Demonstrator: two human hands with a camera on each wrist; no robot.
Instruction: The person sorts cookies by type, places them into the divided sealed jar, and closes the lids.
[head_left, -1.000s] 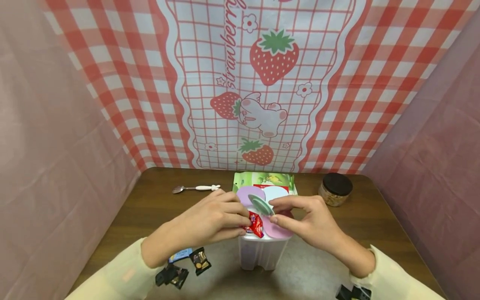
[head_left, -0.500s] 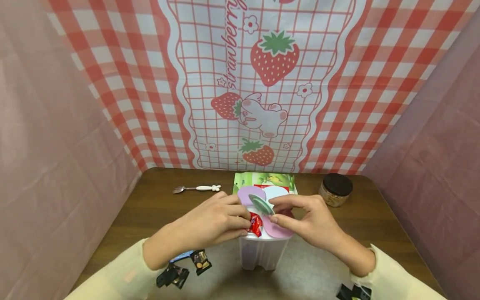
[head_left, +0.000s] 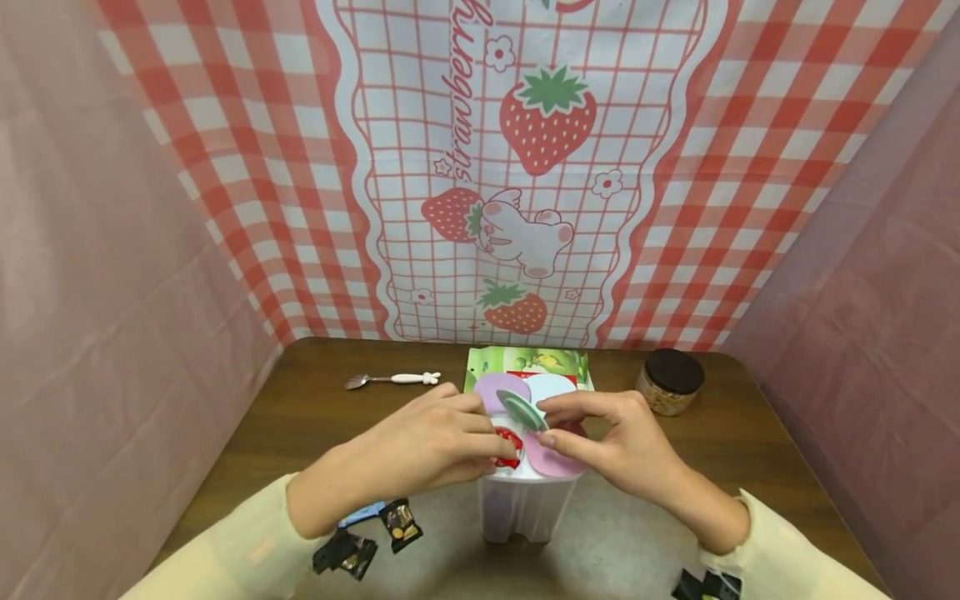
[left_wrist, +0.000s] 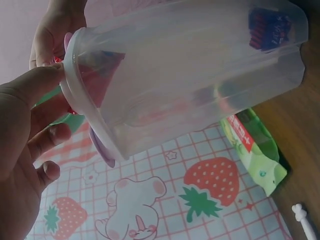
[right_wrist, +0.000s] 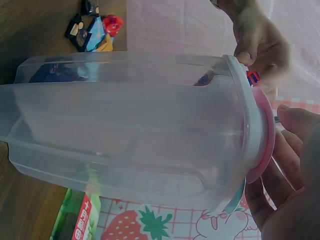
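Observation:
A tall translucent plastic container (head_left: 521,510) stands upright with a white lid bearing purple (head_left: 497,392), pale blue (head_left: 553,385), pink (head_left: 557,458) and green flaps. My right hand (head_left: 633,433) pinches the raised green flap (head_left: 522,411) between thumb and fingers, keeping it tilted up. Under that flap, my left hand (head_left: 423,437) holds a red-wrapped candy (head_left: 507,444) at the lid's opening, fingertips over the wrapper. Inside the container, a blue wrapped piece (left_wrist: 270,29) lies low down, and a red wrapped piece (left_wrist: 102,75) shows through the wall close beneath the lid.
Several wrapped candies (head_left: 402,523) lie at the front left, partly behind my left wrist. A green bag (head_left: 491,360) is behind the container. A white-handled spoon (head_left: 408,378) lies back left, and a black-lidded jar (head_left: 672,379) stands back right.
The red candy has shifted from sticking up beside my left fingers to lying lower in the opening. My left fingers have edged right over it. My right hand keeps the flap up.

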